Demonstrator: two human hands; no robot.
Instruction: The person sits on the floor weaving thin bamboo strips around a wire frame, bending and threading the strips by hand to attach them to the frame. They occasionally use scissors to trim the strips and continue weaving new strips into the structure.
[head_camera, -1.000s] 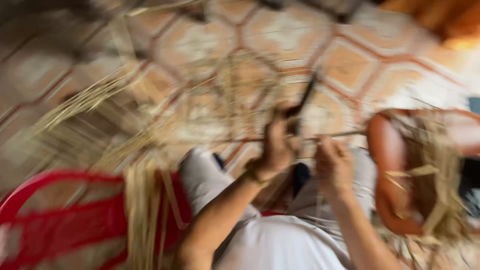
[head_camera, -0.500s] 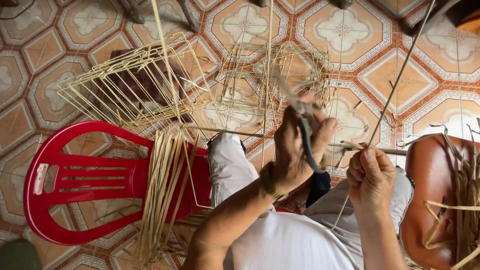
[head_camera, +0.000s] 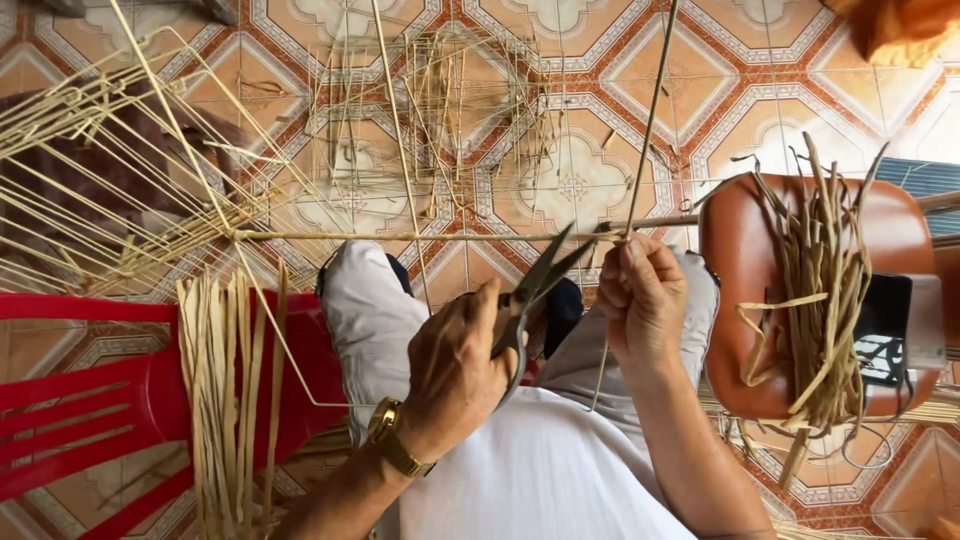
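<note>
Nearest: the person's lap, white shirt and pale trousers. Left hand (head_camera: 455, 370), gold wristwatch (head_camera: 398, 450) on the wrist, is closed around the handles of dark scissors (head_camera: 535, 290); blades parted, tips pointing up and right toward the other hand. Right hand (head_camera: 645, 295) just right of the blades, fingers curled shut, pinching a thin bamboo strip (head_camera: 648, 120) that runs up and away to the top edge of view. A second long horizontal strip (head_camera: 420, 236) crosses just beyond both hands, from the left frame toward the right hand.

Left, near: red plastic chair (head_camera: 90, 400) with a bundle of flat pale strips (head_camera: 230, 390) draped over its seat.

Right, near: brown stool (head_camera: 745, 300) carrying a loose heap of darker fibre strands (head_camera: 825, 290); a dark flat object sits at its right edge, unclear what.

Farther: an open lattice frame of thin sticks (head_camera: 110, 190) on the left, and another lighter one (head_camera: 440, 90) at centre, both resting on the patterned tile floor (head_camera: 600, 60).
</note>
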